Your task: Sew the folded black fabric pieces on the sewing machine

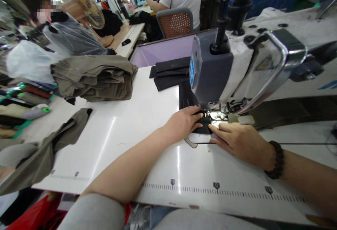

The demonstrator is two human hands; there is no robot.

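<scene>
A black fabric piece (202,129) lies on the sewing machine's bed, next to the metal presser foot (219,116). My left hand (184,122) rests on this fabric from the left, fingers stretched out and pressing it down. On the other side, my right hand (238,139) has its fingers extended, with the tips at the fabric's right edge just in front of the foot. The sewing machine head (210,72) rises over both hands and hides part of the black fabric behind the needle area. A dark bead bracelet (276,159) circles my right wrist.
A stack of olive-brown fabric pieces (96,77) sits on the white table (126,152). Folded black pieces (171,72) lie behind the machine head. Olive cloth (292,112) runs under the machine arm. Thread cones (34,110) stand at left, and several people work beyond.
</scene>
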